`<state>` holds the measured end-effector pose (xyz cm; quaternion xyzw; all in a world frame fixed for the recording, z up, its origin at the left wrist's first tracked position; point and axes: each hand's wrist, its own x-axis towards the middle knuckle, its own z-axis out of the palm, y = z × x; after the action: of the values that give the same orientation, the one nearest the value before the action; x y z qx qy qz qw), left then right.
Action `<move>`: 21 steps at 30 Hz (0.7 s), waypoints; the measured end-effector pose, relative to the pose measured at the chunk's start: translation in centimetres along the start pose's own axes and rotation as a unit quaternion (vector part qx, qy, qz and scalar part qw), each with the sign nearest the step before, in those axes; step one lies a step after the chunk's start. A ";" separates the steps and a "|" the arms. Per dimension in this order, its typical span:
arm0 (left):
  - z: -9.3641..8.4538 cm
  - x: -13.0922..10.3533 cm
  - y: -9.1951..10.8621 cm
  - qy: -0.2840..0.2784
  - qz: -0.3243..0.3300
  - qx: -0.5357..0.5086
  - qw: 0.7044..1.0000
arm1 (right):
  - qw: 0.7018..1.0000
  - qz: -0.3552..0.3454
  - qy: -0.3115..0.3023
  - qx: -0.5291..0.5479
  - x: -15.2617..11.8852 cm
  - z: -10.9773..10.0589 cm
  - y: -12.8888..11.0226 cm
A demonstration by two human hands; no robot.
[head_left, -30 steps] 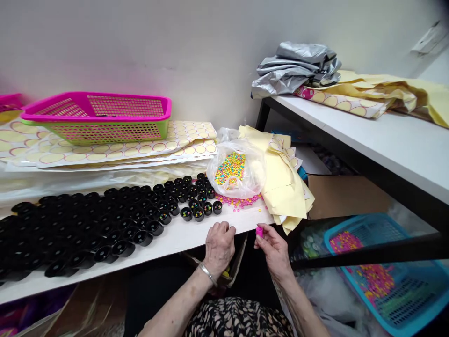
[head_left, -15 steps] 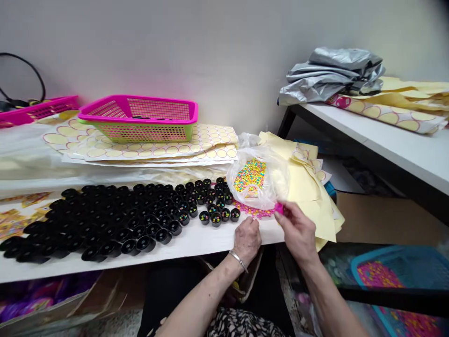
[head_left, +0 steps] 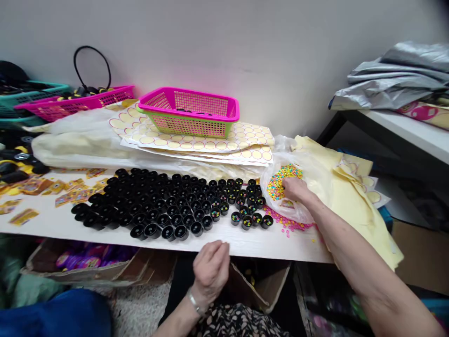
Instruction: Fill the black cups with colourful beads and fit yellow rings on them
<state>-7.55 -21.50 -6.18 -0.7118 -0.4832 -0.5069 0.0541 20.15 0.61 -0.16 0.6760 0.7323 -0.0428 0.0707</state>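
Observation:
My right hand (head_left: 295, 188) is down in the clear plastic bag (head_left: 317, 175), over the small coloured candies (head_left: 277, 183); its fingertips are hidden among them. Below the table's front edge, my left hand (head_left: 211, 266) is curled closed, wearing a bracelet, and whatever it may hold is hidden. Many small black cups (head_left: 180, 232) stand in rows on the white table (head_left: 252, 243). Those at the right, such as one cup (head_left: 247, 222), have coloured pieces inside. Pink candies (head_left: 289, 223) lie loose beneath the bag's front edge.
A pink and green basket (head_left: 189, 122) rests on printed sheets (head_left: 256, 142) at the back. Yellow packets (head_left: 75, 192) lie at left. Cream sheets (head_left: 351, 201) lie right of the bag, beside a raised shelf (head_left: 407, 135). An open box (head_left: 259, 285) sits below the table.
The view has swung left. My right hand has moved from the bag's front edge into it, and the pink piece it held no longer shows. My left hand has drawn back from the table edge.

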 end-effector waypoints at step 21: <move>-2.5 -1.5 -5.1 0.019 -0.030 0.237 0.971 | 0.753 -0.152 0.029 0.639 -10.4 -1.7 -10.5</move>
<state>-13.05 -21.21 -8.25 -0.6541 -0.6094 -0.3928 0.2156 10.40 -10.22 2.88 0.4442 0.6290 -0.4914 -0.4070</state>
